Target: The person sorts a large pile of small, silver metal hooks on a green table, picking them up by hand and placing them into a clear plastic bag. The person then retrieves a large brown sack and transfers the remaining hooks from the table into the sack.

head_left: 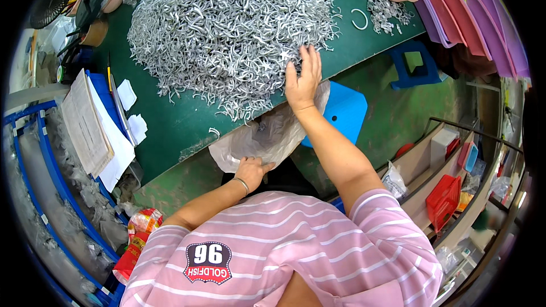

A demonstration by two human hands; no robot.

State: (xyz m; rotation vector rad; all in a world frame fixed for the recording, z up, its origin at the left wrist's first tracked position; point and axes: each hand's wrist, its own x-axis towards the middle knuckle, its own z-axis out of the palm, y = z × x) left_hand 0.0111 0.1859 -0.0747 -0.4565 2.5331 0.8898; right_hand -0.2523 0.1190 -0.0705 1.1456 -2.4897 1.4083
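Note:
A large heap of small curved silvery pieces [227, 34] covers much of the green tabletop [162, 131]. My right hand [304, 82] lies at the heap's near right edge, fingers stretched out over the pieces and thumb apart. Below the table's front edge, a translucent whitish plastic bag [250, 142] gapes toward the heap. My left hand [253, 173], with a bracelet on its wrist, grips the bag's near rim. Its fingertips are partly hidden. Several loose pieces [214, 132] rest at the table's edge above the bag. What lies inside the bag is hard to make out.
Papers and a clipboard [91, 125] lie at the table's left, beside a blue rack [48, 153]. A small fan [52, 1] stands far left. A blue stool [344, 111] is right of the bag. Pink and purple trays [455, 11] stack far right.

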